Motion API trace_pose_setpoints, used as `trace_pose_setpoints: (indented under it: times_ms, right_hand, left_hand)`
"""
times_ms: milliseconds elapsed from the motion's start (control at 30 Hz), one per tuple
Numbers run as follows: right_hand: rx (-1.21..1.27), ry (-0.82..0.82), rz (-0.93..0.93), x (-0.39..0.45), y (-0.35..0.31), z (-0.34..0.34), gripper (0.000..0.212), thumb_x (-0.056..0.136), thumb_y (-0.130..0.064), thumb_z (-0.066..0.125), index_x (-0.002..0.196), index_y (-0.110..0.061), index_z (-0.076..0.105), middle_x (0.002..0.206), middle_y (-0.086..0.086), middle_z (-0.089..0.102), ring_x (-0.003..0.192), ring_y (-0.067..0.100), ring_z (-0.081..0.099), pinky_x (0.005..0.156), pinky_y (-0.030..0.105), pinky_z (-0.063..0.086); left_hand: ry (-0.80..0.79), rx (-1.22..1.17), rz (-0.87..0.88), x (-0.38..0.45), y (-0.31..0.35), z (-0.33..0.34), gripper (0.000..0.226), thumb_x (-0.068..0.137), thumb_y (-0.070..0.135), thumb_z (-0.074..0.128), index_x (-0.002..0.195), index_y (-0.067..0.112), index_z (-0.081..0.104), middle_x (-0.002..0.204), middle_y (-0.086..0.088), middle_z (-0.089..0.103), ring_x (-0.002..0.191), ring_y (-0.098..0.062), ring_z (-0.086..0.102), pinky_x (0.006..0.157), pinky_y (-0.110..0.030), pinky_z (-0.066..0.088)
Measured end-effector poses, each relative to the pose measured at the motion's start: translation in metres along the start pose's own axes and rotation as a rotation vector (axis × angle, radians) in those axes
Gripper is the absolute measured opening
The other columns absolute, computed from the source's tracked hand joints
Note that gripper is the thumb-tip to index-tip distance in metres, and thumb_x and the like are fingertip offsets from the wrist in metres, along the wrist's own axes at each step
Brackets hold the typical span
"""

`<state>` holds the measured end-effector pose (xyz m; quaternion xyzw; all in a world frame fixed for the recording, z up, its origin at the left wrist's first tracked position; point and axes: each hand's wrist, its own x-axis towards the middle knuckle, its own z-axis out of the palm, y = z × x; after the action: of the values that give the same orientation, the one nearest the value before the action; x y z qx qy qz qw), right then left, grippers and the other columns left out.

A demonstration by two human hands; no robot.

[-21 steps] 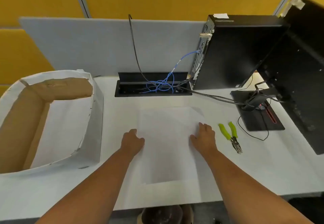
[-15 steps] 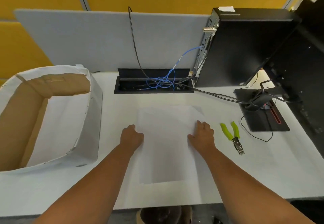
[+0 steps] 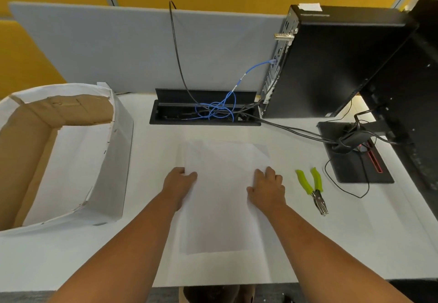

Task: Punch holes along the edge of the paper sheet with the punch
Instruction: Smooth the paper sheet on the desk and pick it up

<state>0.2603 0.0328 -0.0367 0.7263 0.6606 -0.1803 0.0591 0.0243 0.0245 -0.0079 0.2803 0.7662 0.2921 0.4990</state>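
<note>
The sheet [image 3: 219, 198] lies flat in the middle of the white desk [image 3: 355, 243], w/ the left hand [image 3: 178, 185] on its left edge & the right hand [image 3: 267, 187] on its right edge, prob. to keep the thin, floppy paper still & straight. Left fingers curl over the edge and seem to pinch it; right fingers lie loose and flat on top, grabbing nothing. The punch [image 3: 312, 187], hard shiny metal w/ soft-looking green handles, sits alone just right of the right hand, not yet picked up, so no holes so far, I think.
</note>
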Motion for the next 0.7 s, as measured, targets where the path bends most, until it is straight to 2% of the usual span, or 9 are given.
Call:
trace_pose_setpoints:
  times_ms: [67,167,233,267,333,400,500,633,700]
  right_hand:
    - [0.004,0.008,0.006,0.001,-0.007,-0.003,0.049,0.093,-0.031,0.053,0.137,-0.016,0.039,0.152,0.01,0.021,0.127,0.032,0.032,0.099,0.04,0.036]
    - [0.029,0.056,-0.094,0.003,-0.023,-0.003,0.042,0.089,-0.018,0.052,0.131,-0.015,0.046,0.156,0.006,0.018,0.128,0.031,0.031,0.102,0.039,0.032]
    - [0.064,0.059,-0.25,0.004,-0.036,0.0,0.049,0.093,-0.018,0.049,0.142,-0.015,0.04,0.159,0.005,0.017,0.136,0.03,0.027,0.108,0.039,0.029]
    - [0.074,0.046,-0.332,0.005,-0.041,0.002,0.053,0.096,-0.019,0.048,0.147,-0.015,0.034,0.161,0.005,0.017,0.14,0.029,0.024,0.111,0.039,0.027]
    - [0.072,0.015,-0.44,0.008,-0.05,0.005,0.059,0.098,-0.023,0.048,0.153,-0.016,0.027,0.162,0.004,0.016,0.144,0.028,0.018,0.114,0.038,0.024]
    - [0.059,-0.015,-0.471,0.01,-0.055,0.01,0.061,0.099,-0.025,0.049,0.154,-0.016,0.024,0.163,0.003,0.015,0.147,0.026,0.015,0.115,0.039,0.023]
    - [0.059,-0.02,-0.446,0.009,-0.057,0.015,0.059,0.099,-0.027,0.05,0.153,-0.018,0.026,0.163,0.001,0.014,0.148,0.025,0.014,0.115,0.041,0.024]
    - [0.061,-0.022,-0.421,0.008,-0.056,0.018,0.058,0.1,-0.03,0.047,0.153,-0.021,0.025,0.164,-0.001,0.011,0.148,0.024,0.011,0.115,0.042,0.023]
    - [0.064,-0.023,-0.411,0.009,-0.056,0.018,0.058,0.1,-0.03,0.048,0.152,-0.022,0.026,0.163,-0.002,0.012,0.147,0.023,0.012,0.113,0.043,0.024]
  left_hand:
    - [0.017,-0.003,0.053,0.002,-0.002,-0.002,0.035,0.086,0.015,0.068,0.117,0.014,0.052,0.107,-0.004,0.061,0.088,-0.021,0.06,0.077,-0.032,0.049]
    - [0.024,0.032,0.106,0.004,-0.007,-0.008,0.062,0.082,0.003,0.069,0.136,0.016,0.042,0.124,-0.01,0.06,0.1,-0.025,0.06,0.085,-0.032,0.05]
    - [0.002,0.056,0.14,0.003,-0.013,-0.011,0.082,0.083,0.0,0.069,0.149,0.024,0.028,0.14,-0.008,0.051,0.121,-0.026,0.054,0.097,-0.033,0.046]
    - [-0.011,0.06,0.159,0.002,-0.014,-0.012,0.091,0.083,0.0,0.068,0.153,0.03,0.018,0.146,-0.006,0.045,0.133,-0.026,0.044,0.102,-0.035,0.042]
    - [-0.035,0.057,0.199,0.004,-0.019,-0.014,0.102,0.084,0.0,0.069,0.154,0.038,0.006,0.152,-0.002,0.037,0.142,-0.024,0.032,0.107,-0.038,0.038]
    - [-0.068,0.025,0.227,0.005,-0.022,-0.016,0.101,0.083,-0.002,0.069,0.154,0.039,0.01,0.154,0.002,0.035,0.141,-0.022,0.034,0.107,-0.036,0.04]
    - [-0.092,-0.059,0.189,0.011,-0.021,-0.017,0.088,0.084,-0.005,0.067,0.152,0.032,0.027,0.153,0.003,0.036,0.14,-0.018,0.035,0.102,-0.029,0.039]
    - [-0.084,-0.127,0.157,0.021,-0.016,-0.016,0.076,0.085,0.001,0.07,0.148,0.026,0.037,0.151,0.0,0.039,0.139,-0.02,0.036,0.106,-0.035,0.038]
    - [-0.08,-0.139,0.161,0.023,-0.013,-0.015,0.071,0.084,0.002,0.071,0.145,0.024,0.043,0.144,0.001,0.046,0.133,-0.021,0.044,0.106,-0.036,0.042]
